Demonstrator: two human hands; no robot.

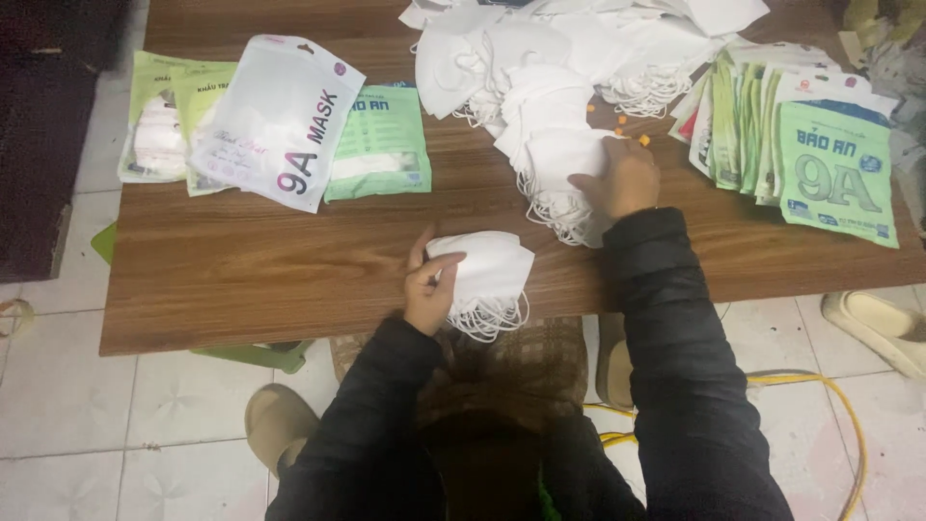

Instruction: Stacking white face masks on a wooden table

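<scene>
Head view: wooden table (241, 260). Loose mask heap (579, 68) at far edge, empty pouches (801, 145) at right edge, filled packs (280, 121) far left. Right hand (617, 178) grips a heap mask; left hand (431, 285) clasps a small stack (487, 270) near the front edge. Most masks remain unpacked.

The worktop (270, 260) is showing a smooth brown wood-grain finish with a faint sheen. The small stack of masks (490, 275) under the left hand's (431, 289) grip is looking like soft, matt white nonwoven cloth, as is the large heap of masks (569, 68) the right hand (617, 178) is touching. The white pouch (280, 121) and the green pouches (834, 169) are gleaming as glossy plastic film. The floor tiles (145, 434) are looking smooth and pale.
</scene>
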